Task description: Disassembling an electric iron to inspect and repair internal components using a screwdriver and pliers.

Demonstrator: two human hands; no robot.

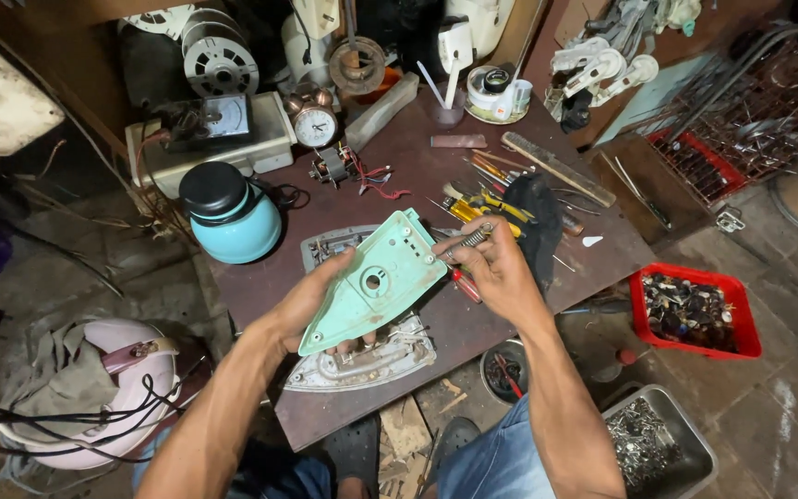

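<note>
You hold the mint-green iron cover (376, 282) in the air above the bench (473, 314), just over the metal soleplate (371, 362) that lies near the front edge. Your left hand (311, 300) is closed around the left side of the cover, with the fingers under it and the thumb on the rim. Your right hand (496, 268) is closed too: it pinches the right edge of the cover, and it seems to hold also a small metal spring (473, 238) between the fingertips (I cannot tell this for sure).

To do this well, I think you should keep the cover steady with the left hand and let only the right fingers work, so the small part does not fall between the tools. Keep the cover low over the soleplate.

Right of the cover, on the bench, are screwdrivers with yellow handles (477, 208). Left of the cover stands a round turquoise kettle (231, 217) with a black lid. Far right of the cover, on the floor, a red plastic tray (695, 311) holds small metal parts. Behind the cover, a white square meter (228, 118) sits on a pale box.
</note>
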